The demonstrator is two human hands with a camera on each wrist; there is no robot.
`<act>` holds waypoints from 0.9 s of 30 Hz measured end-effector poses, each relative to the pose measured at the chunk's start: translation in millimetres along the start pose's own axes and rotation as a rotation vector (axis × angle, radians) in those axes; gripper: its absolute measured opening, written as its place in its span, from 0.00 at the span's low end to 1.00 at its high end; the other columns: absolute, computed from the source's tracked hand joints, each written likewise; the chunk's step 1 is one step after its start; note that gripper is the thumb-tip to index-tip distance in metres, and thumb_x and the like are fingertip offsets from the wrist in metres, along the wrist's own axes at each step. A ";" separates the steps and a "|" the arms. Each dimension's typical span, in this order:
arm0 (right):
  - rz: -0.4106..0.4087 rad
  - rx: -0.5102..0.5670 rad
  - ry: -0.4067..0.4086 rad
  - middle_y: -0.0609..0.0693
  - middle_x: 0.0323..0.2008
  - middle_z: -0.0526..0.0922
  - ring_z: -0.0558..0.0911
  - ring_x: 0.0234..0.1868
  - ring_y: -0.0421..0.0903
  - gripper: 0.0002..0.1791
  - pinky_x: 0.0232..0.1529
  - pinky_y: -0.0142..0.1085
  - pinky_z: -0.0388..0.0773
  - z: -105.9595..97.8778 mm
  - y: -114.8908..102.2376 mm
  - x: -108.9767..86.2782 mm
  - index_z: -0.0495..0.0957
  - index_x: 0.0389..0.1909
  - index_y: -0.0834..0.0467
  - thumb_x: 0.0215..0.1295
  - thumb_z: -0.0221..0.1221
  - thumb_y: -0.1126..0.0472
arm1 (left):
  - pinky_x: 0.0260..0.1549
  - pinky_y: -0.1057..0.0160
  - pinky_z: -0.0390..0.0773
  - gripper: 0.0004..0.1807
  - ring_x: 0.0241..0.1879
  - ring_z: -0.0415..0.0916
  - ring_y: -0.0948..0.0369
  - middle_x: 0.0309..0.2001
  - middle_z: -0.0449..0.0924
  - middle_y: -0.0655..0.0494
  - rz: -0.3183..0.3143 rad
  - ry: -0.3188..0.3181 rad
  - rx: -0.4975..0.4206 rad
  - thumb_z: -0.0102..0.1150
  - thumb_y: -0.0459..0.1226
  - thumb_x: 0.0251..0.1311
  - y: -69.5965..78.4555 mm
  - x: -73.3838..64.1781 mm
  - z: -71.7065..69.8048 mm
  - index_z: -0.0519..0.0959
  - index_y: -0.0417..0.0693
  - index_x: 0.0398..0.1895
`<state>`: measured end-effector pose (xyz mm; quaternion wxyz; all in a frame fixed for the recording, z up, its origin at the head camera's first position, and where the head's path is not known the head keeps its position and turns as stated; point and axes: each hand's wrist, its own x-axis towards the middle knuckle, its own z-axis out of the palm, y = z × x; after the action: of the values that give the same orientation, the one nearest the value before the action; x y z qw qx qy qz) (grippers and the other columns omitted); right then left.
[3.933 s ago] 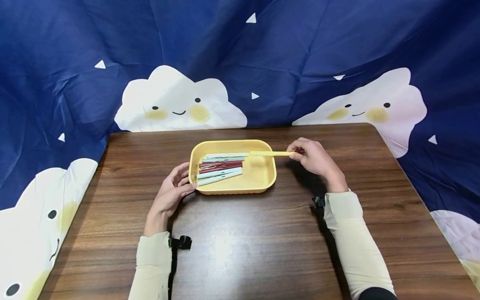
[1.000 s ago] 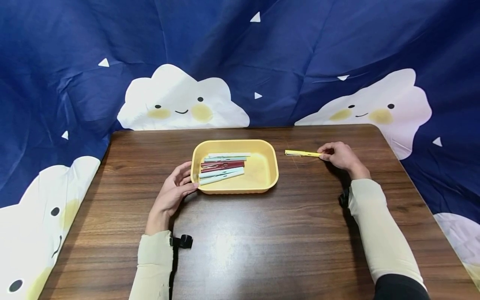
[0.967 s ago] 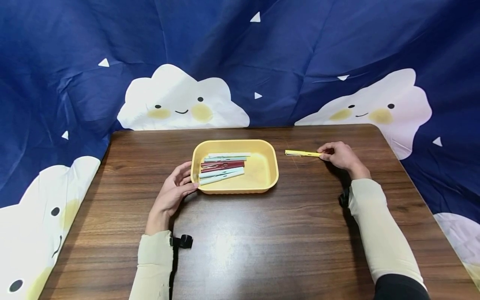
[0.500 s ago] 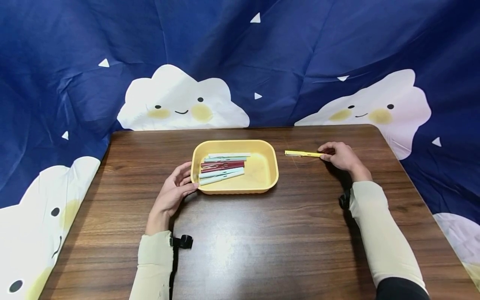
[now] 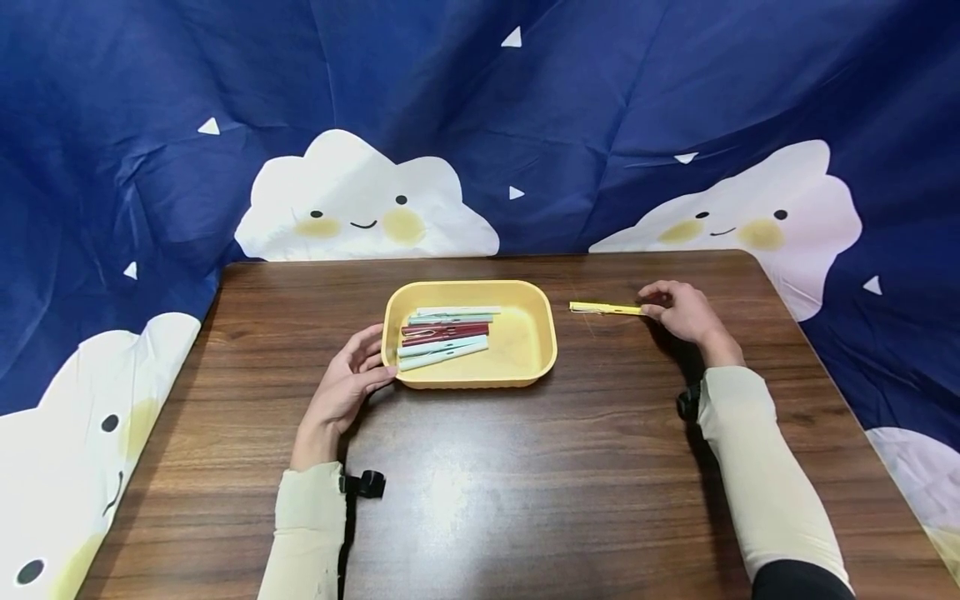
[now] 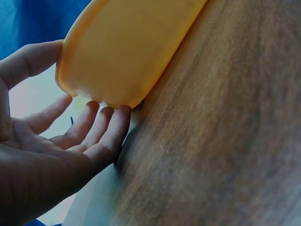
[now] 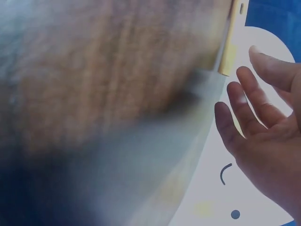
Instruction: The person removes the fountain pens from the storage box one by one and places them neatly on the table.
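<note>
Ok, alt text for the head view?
Left hand holds a yellow tray of pale and dark red pens; right hand is beside the right end of a yellow pen on the wooden table. Blue cloud-patterned cloth behind.

Cream and black
Pale cream left sleeve [image 5: 306, 521] at seven o'clock, black left wrist mount [image 5: 371, 483] at its two; matching right sleeve [image 5: 757, 471] at four — black right wrist mount [image 5: 687, 402] at its ten, black cloth [image 5: 801, 580] at its five.
</note>
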<state>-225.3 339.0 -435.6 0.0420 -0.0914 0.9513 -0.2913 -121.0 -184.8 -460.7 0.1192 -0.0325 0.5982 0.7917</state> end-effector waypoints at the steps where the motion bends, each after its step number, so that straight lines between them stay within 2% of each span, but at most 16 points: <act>1: -0.003 0.002 0.008 0.68 0.50 0.80 0.77 0.49 0.63 0.15 0.51 0.57 0.72 -0.7 -1.7 -0.5 0.78 0.55 0.67 0.71 0.61 0.65 | 0.43 0.66 0.83 0.44 0.54 0.74 0.56 0.68 0.61 0.34 0.000 0.000 0.001 0.60 0.18 0.57 -0.3 0.1 -0.3 0.57 0.40 0.77; 10: -0.035 0.075 0.063 0.69 0.50 0.82 0.81 0.50 0.66 0.19 0.54 0.57 0.76 -0.2 -27.1 -5.8 0.79 0.56 0.67 0.73 0.61 0.58 | 0.42 0.67 0.83 0.44 0.54 0.75 0.56 0.67 0.61 0.35 -0.003 0.001 -0.004 0.60 0.18 0.57 0.3 -0.5 0.1 0.57 0.40 0.77; 15: -0.040 0.097 0.090 0.68 0.51 0.81 0.82 0.50 0.65 0.20 0.53 0.57 0.76 0.3 -40.9 -7.8 0.78 0.56 0.68 0.73 0.62 0.57 | 0.43 0.67 0.83 0.44 0.54 0.75 0.56 0.67 0.61 0.35 -0.005 0.005 -0.009 0.60 0.18 0.56 -0.9 0.5 -0.6 0.57 0.39 0.77; 21: -0.062 0.109 0.087 0.67 0.50 0.82 0.81 0.50 0.63 0.19 0.53 0.55 0.76 2.4 -49.0 -7.5 0.78 0.56 0.68 0.73 0.61 0.58 | 0.43 0.67 0.83 0.44 0.54 0.74 0.56 0.67 0.61 0.36 -0.007 0.009 -0.011 0.61 0.18 0.56 -1.3 0.5 -0.5 0.58 0.41 0.76; 23: -0.077 0.106 0.088 0.67 0.49 0.82 0.82 0.48 0.63 0.19 0.52 0.54 0.77 3.2 -50.8 -7.4 0.78 0.55 0.68 0.72 0.62 0.58 | 0.43 0.66 0.83 0.44 0.54 0.74 0.56 0.68 0.61 0.35 -0.007 0.009 -0.011 0.61 0.18 0.56 -1.1 0.1 -0.3 0.58 0.41 0.76; 27: -0.100 0.102 0.109 0.65 0.49 0.83 0.83 0.46 0.61 0.17 0.47 0.44 0.77 3.1 -58.5 -8.7 0.80 0.54 0.66 0.72 0.62 0.58 | 0.43 0.66 0.83 0.43 0.54 0.74 0.56 0.68 0.61 0.35 -0.004 0.008 -0.009 0.61 0.18 0.56 -0.9 0.0 -0.4 0.58 0.41 0.76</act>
<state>-207.6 291.4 -405.1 -0.0197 -0.1206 0.9305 -0.3454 -120.8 -185.0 -461.7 0.1185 -0.0373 0.5950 0.7941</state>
